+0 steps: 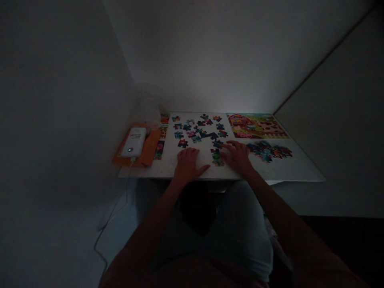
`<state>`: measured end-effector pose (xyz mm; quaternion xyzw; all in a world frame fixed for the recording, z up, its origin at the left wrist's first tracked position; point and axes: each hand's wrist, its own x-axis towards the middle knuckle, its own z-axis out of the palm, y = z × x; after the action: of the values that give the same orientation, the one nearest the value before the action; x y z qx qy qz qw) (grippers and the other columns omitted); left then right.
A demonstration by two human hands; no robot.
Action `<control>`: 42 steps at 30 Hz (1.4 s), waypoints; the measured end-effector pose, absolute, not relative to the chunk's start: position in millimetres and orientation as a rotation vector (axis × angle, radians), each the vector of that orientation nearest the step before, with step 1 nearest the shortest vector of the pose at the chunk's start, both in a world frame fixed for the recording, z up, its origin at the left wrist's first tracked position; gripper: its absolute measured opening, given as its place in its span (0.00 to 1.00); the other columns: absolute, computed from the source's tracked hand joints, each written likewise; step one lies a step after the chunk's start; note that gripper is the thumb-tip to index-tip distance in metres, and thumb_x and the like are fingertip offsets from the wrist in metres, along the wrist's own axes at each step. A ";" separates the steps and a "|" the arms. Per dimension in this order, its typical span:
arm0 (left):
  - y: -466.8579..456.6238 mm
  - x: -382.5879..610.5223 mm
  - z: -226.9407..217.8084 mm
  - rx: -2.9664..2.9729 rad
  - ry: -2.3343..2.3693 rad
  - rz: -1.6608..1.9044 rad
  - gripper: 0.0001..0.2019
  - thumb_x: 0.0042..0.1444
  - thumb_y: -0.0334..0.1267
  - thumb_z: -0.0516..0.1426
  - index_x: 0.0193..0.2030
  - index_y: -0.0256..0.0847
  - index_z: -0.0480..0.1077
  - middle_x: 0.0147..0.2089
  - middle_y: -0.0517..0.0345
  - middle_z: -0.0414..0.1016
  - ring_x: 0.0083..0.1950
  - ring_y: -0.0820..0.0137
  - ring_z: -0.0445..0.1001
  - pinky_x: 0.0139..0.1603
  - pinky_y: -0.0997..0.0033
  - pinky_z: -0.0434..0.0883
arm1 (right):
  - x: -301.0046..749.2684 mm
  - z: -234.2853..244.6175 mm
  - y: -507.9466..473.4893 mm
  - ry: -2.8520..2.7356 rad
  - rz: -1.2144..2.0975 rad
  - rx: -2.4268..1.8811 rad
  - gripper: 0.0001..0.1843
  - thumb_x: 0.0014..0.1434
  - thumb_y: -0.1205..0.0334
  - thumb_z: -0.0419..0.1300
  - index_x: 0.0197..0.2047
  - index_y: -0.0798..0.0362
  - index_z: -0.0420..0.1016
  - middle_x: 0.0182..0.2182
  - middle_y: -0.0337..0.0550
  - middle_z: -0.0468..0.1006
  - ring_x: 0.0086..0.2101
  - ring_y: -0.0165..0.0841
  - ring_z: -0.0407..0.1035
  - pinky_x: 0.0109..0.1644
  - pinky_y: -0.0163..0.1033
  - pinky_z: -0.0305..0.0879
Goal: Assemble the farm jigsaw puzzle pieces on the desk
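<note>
My left hand lies on the white table's near side, fingers together and stretched out, thumb spread to the right, with nothing in it. To its right, my right hand is spread with its fingers apart. One fingertip reaches the edge of a dark blue puzzle piece; whether it presses on it I cannot tell. Just below, by the thumb, a short column of joined puzzle pieces shows blue, green and yellow. Loose puzzle pieces lie scattered beyond both hands. A red and blue piece is close above my left fingers.
A heap of puzzle pieces lies right of my right hand. Behind it is a farm picture. At left, a white power bank with a cable rests on an orange envelope, near a clear plastic bag. Walls enclose the table.
</note>
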<state>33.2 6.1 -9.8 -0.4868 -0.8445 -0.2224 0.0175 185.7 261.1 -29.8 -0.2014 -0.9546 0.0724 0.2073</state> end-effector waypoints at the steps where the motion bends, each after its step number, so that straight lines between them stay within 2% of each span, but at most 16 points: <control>1: 7.9 32.9 -9.6 -1.422 -2.668 -0.698 0.38 0.75 0.64 0.63 0.78 0.38 0.70 0.80 0.38 0.72 0.82 0.47 0.66 0.87 0.43 0.59 | 184.3 -31.0 260.2 -2.662 0.203 -0.563 0.25 0.81 0.43 0.59 0.73 0.40 0.83 0.73 0.54 0.77 0.69 0.60 0.67 0.71 0.68 0.62; 4: 12.1 27.9 -8.9 -1.252 -2.758 -0.668 0.35 0.77 0.60 0.61 0.79 0.39 0.69 0.83 0.37 0.69 0.84 0.47 0.65 0.87 0.42 0.59 | 180.7 -33.8 257.4 -2.698 0.233 -0.498 0.26 0.82 0.42 0.58 0.74 0.38 0.82 0.75 0.53 0.76 0.70 0.58 0.66 0.72 0.68 0.62; 8: 10.1 8.9 -7.0 -1.117 -2.813 -0.545 0.38 0.77 0.62 0.60 0.83 0.39 0.66 0.86 0.35 0.63 0.88 0.43 0.58 0.91 0.33 0.49 | 181.4 -34.4 262.0 -2.697 0.291 -0.465 0.26 0.81 0.42 0.57 0.74 0.38 0.81 0.75 0.52 0.76 0.71 0.57 0.65 0.72 0.67 0.62; 10: 6.0 -3.0 -7.2 -1.077 -2.830 -0.495 0.38 0.78 0.62 0.57 0.84 0.40 0.64 0.86 0.35 0.64 0.88 0.42 0.58 0.90 0.31 0.48 | 182.8 -34.0 266.5 -2.701 0.350 -0.429 0.25 0.82 0.43 0.55 0.73 0.36 0.82 0.74 0.50 0.77 0.71 0.56 0.65 0.73 0.66 0.62; 14: -0.4 -17.2 -11.1 -1.122 -2.799 -0.430 0.39 0.79 0.63 0.54 0.85 0.37 0.62 0.85 0.33 0.65 0.86 0.41 0.60 0.88 0.34 0.55 | 183.9 -33.3 271.9 -2.695 0.446 -0.408 0.25 0.84 0.45 0.52 0.72 0.34 0.83 0.74 0.47 0.76 0.72 0.53 0.64 0.75 0.66 0.61; 17: -0.8 -17.5 -13.1 -1.141 -2.762 -0.423 0.41 0.79 0.65 0.54 0.85 0.35 0.63 0.85 0.32 0.65 0.84 0.40 0.61 0.86 0.36 0.58 | 182.6 -33.4 270.9 -2.710 0.429 -0.433 0.25 0.82 0.43 0.55 0.71 0.36 0.84 0.73 0.50 0.76 0.71 0.56 0.64 0.75 0.67 0.61; 22: -0.5 -15.0 -10.2 -1.162 -2.757 -0.463 0.38 0.79 0.62 0.54 0.84 0.38 0.64 0.83 0.35 0.67 0.82 0.41 0.64 0.83 0.39 0.62 | 180.4 -32.3 266.6 -2.711 0.404 -0.443 0.25 0.82 0.42 0.57 0.72 0.39 0.83 0.70 0.53 0.77 0.69 0.55 0.65 0.74 0.64 0.61; 29: 0.2 -10.5 -4.3 -1.248 -2.730 -0.418 0.34 0.80 0.58 0.53 0.85 0.43 0.65 0.82 0.39 0.70 0.81 0.42 0.65 0.83 0.38 0.60 | 177.4 -22.8 256.8 -2.796 0.302 -0.466 0.29 0.83 0.40 0.54 0.75 0.41 0.80 0.71 0.57 0.75 0.69 0.58 0.65 0.72 0.65 0.63; 37: 1.0 -10.4 -1.4 -1.334 -2.713 -0.433 0.33 0.80 0.57 0.52 0.84 0.46 0.66 0.84 0.42 0.69 0.82 0.45 0.65 0.84 0.38 0.58 | 177.0 -18.9 254.6 -2.816 0.285 -0.457 0.29 0.83 0.40 0.55 0.77 0.37 0.78 0.72 0.56 0.74 0.69 0.58 0.63 0.73 0.64 0.62; 42: -0.3 -8.6 -0.4 -1.345 -2.701 -0.410 0.31 0.81 0.56 0.53 0.83 0.50 0.68 0.84 0.45 0.70 0.83 0.46 0.65 0.85 0.37 0.56 | 175.4 -21.1 256.0 -2.801 0.310 -0.486 0.29 0.83 0.40 0.55 0.78 0.39 0.78 0.71 0.56 0.74 0.69 0.57 0.64 0.73 0.63 0.63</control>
<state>-8.6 -0.3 -0.4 -0.4411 -0.8860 -0.1346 0.0483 175.4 256.0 -21.1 -0.1683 -0.9698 0.1073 0.1404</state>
